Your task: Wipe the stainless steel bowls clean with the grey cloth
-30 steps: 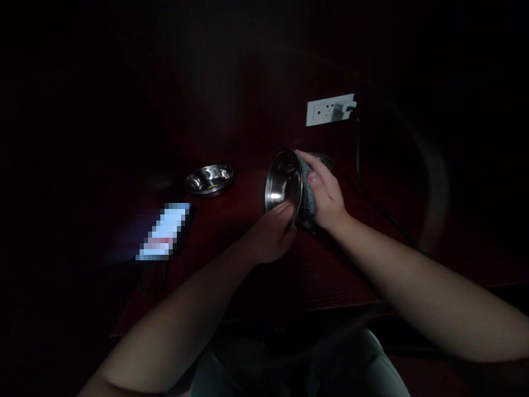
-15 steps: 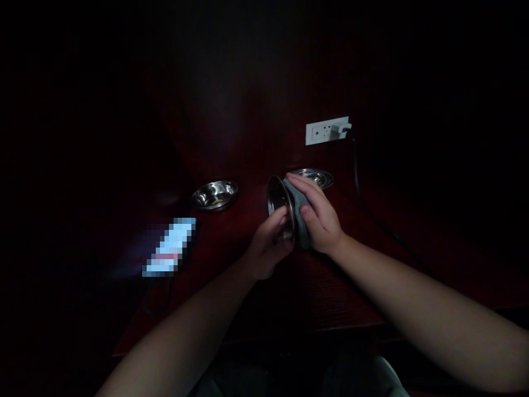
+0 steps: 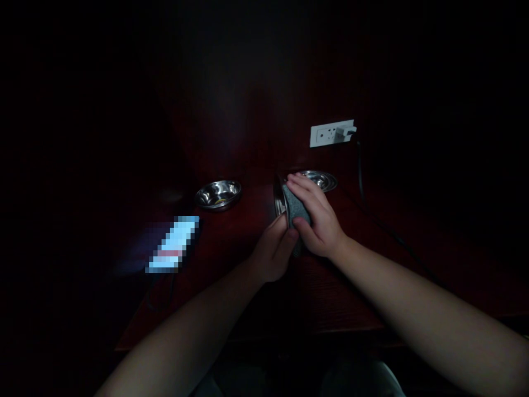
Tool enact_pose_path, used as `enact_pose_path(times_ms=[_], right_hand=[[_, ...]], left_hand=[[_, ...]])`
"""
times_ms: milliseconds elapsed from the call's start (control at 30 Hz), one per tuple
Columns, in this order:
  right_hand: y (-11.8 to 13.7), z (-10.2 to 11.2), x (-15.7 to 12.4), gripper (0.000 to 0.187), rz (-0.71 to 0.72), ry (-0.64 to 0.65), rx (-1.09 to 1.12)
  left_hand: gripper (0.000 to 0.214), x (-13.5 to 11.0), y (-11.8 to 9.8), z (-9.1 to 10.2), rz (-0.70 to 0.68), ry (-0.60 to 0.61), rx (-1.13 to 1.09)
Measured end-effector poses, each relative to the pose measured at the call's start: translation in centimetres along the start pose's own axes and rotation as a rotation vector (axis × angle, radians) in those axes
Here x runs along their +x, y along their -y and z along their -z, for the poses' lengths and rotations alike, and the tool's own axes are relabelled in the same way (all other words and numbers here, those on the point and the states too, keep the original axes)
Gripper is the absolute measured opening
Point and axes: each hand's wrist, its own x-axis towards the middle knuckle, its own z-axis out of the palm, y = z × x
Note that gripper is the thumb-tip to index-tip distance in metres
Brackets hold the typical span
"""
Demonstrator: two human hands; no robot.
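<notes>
A shiny metal bowl (image 3: 280, 199) is held on its side above the table, its opening facing left. My left hand (image 3: 273, 251) grips it at the lower rim, with fingers partly inside. Against the bowl's outer side, my right hand (image 3: 316, 218) presses a grey cloth (image 3: 296, 207), the fingers stretched over it and the thumb near the left hand. The cloth and hands hide most of the bowl. Behind my right hand lies another metal dish (image 3: 324, 181), partly covered by the fingers.
A metal bowl (image 3: 219, 196) with something yellowish inside stands to the left. Nearer lies a lit phone (image 3: 173, 244), its screen blurred, with a cable by it. A white wall socket (image 3: 332, 133) holds a plug; its dark cord (image 3: 360, 173) runs down across the dark red table (image 3: 343, 309).
The held bowl has turned so less of its inside shows. My right hand and the cloth have shifted over its outer side. The whole view has moved slightly.
</notes>
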Motion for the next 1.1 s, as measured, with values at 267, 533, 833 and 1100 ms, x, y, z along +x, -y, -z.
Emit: enact_pose_path(times_ms=[267, 533, 833, 1100], right_hand=[[-0.22, -0.07, -0.04, 0.058, -0.008, -0.018, -0.009], [-0.43, -0.23, -0.13, 0.055, -0.031, -0.032, -0.035], [-0.46, -0.28, -0.14, 0.053, -0.027, -0.042, -0.042], [-0.45, -0.13, -0.21, 0.052, -0.035, -0.053, -0.026]], left_hand=[[0.028, 0.19, 0.01, 0.69, -0.074, 0.081, 0.260], [0.021, 0.28, 0.53, 0.88, -0.133, 0.081, 0.364], [0.019, 0.15, 0.51, 0.85, -0.126, 0.093, 0.372], [0.019, 0.26, 0.54, 0.90, -0.112, 0.108, 0.391]])
